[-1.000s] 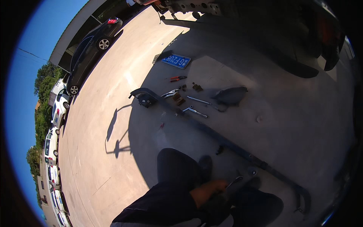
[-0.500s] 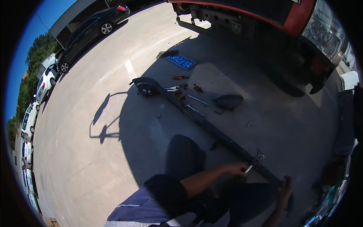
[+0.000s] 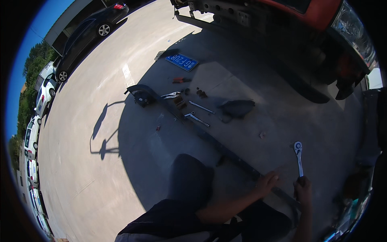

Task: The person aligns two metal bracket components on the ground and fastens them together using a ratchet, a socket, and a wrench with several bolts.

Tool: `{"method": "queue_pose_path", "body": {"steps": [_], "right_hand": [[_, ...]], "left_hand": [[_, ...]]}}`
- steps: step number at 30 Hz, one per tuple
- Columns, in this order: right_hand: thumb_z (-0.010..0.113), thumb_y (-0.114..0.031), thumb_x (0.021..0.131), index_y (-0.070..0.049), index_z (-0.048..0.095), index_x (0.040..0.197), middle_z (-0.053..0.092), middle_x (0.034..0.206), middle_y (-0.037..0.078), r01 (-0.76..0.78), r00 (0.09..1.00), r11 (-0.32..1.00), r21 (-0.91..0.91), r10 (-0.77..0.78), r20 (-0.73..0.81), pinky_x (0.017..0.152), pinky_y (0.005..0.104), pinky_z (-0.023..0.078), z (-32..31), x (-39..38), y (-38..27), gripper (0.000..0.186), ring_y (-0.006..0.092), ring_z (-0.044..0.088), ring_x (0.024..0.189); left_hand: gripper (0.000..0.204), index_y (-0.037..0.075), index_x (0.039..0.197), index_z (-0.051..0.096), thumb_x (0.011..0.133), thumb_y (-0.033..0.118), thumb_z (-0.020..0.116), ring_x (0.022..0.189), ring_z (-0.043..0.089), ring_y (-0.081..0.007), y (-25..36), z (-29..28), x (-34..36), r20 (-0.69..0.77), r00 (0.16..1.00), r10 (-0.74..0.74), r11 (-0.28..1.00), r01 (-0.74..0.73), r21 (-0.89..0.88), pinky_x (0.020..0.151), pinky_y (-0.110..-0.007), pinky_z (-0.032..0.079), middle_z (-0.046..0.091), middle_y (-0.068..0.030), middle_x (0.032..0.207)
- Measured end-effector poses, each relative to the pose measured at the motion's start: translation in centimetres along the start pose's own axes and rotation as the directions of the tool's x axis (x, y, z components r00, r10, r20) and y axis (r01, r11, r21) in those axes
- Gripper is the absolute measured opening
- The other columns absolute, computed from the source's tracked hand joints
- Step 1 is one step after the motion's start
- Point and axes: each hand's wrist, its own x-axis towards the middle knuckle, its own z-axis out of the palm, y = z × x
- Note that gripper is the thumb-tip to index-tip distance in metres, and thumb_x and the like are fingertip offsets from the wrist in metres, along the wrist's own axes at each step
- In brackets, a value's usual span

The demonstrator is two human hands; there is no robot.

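A silver ratchet wrench stands up from my right hand, which is closed around its lower handle, the round head pointing away from me. My left hand is over the near part of a long dark bar, with its fingers bunched together. What those fingers hold, if anything, I cannot make out. The bar runs diagonally from the far left to beside my right knee. At its far end sits a black lamp-like part.
Beyond the bar lie socket tools, another wrench, pliers, red-handled pliers, small dark parts, a dark bag-like item and a blue plate. A red vehicle stands ahead; parked cars line the left.
The ratchet wrench has passed from my left hand at the bar to my right hand, which has lifted off the bar's near end. My left hand has shifted right along the bar.
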Motion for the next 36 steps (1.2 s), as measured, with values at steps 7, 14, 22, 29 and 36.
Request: {"method": "queue_pose_path", "body": {"steps": [7,14,22,29,36], "right_hand": [[0.070,-0.018,0.089,0.000,0.059,0.099,0.060,0.071,0.009,-0.093,0.957,0.901,-0.423,0.198,0.211,0.052,0.0353,0.050,-1.6,7.4,8.1,0.023,0.0178,0.061,0.055],[0.071,-0.021,0.090,-0.002,0.061,0.112,0.063,0.074,0.009,-0.258,0.773,0.838,-0.480,0.478,0.419,0.056,0.0334,0.051,-0.1,11.0,9.7,0.030,0.0171,0.064,0.057],[0.074,-0.014,0.086,-0.001,0.062,0.105,0.061,0.070,0.004,-0.346,0.719,0.871,-0.348,0.484,0.498,0.057,0.0301,0.050,1.0,13.6,11.8,0.026,0.0135,0.061,0.057],[0.077,-0.030,0.086,-0.004,0.058,0.101,0.053,0.076,0.001,-0.034,0.860,0.990,0.139,-0.042,0.509,0.064,0.0295,0.044,2.9,15.8,11.9,0.035,0.0107,0.051,0.070],[0.044,-0.060,0.103,-0.003,0.059,0.089,0.045,0.067,-0.002,-0.273,0.886,0.962,0.007,0.249,0.392,0.055,0.0276,0.036,7.9,19.7,11.8,0.061,0.0095,0.040,0.061]], "left_hand": [[0.044,0.005,0.117,0.066,0.105,0.038,0.040,0.097,0.065,-0.0347,-24.2,-6.9,-7.8,-0.226,0.485,-0.845,0.508,0.859,-0.055,0.091,-0.048,0.049,0.067,-0.0183,0.112],[0.044,0.002,0.117,0.061,0.104,0.042,0.050,0.077,0.067,-0.0194,-26.4,-8.7,-4.8,-0.200,0.457,-0.867,0.496,0.833,-0.246,0.079,-0.038,0.055,0.070,-0.0111,0.099],[0.035,0.002,0.125,0.056,0.102,0.029,0.056,0.101,0.061,-0.0223,-23.1,-9.7,-3.5,-0.401,0.528,-0.749,0.582,0.813,-0.015,0.094,-0.039,0.049,0.063,-0.0114,0.115],[0.043,0.003,0.138,0.049,0.102,0.025,0.056,0.122,0.055,-0.0259,-27.0,-11.7,-5.4,-0.386,0.663,-0.641,0.728,0.685,-0.033,0.106,-0.040,0.043,0.056,-0.0138,0.134],[0.058,0.008,0.141,0.048,0.104,0.053,0.039,0.129,0.053,-0.0310,-24.3,-9.1,0.0,-0.290,0.377,-0.880,0.407,0.280,-0.870,0.114,-0.047,0.036,0.055,-0.0147,0.139]]}}
